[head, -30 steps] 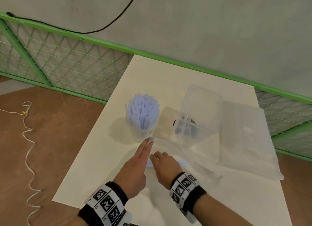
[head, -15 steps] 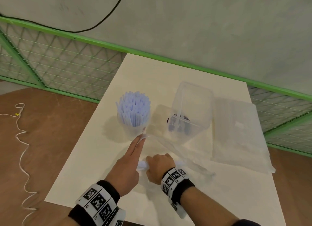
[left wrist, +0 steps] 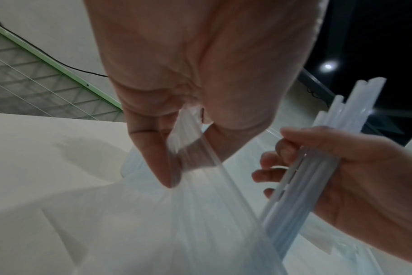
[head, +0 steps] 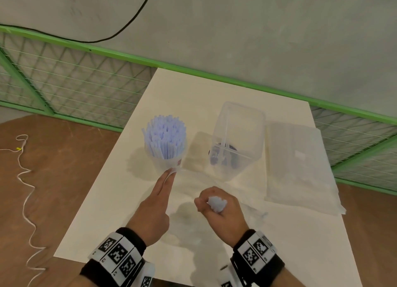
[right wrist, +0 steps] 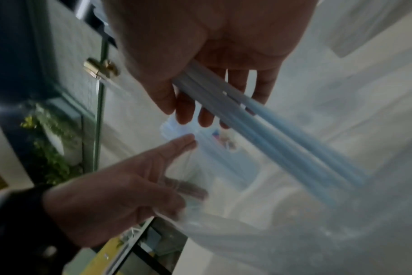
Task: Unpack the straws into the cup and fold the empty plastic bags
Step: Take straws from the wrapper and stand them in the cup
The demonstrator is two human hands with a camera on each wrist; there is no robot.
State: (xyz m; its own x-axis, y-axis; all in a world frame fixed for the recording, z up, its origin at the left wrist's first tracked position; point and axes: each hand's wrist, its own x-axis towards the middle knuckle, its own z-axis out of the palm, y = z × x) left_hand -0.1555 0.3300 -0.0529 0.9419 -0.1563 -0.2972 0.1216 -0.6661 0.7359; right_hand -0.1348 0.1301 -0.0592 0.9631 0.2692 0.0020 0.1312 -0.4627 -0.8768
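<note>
On the white table (head: pixel 120 200), the right hand (head: pixel 221 213) is now lifting clear of the surface with a bundle of pale blue straws (head: pixel 217 203) clenched in its fist, their cut ends pointing up toward the head camera — half a second ago that fist was lying low on the table with the straws flat. The lower part of the bundle is still sitting inside the clear plastic bag (left wrist: pixel 200 223), as both wrist views are showing. The left hand (head: pixel 153 209) is staying where it was, forefinger and thumb pinching the bag's open edge just in front of the cup (head: pixel 166 164), the other fingers stretching forward. That clear cup is holding a dense upright bunch of the same blue straws (head: pixel 164 136), unchanged from before. Beside it to the right, a clear lidless container (head: pixel 238 140) is standing with some dark items at its bottom — too blurred to name. Farther right, a stack of flat plastic bags (head: pixel 300 168) is lying on the table, touching nothing else.
</note>
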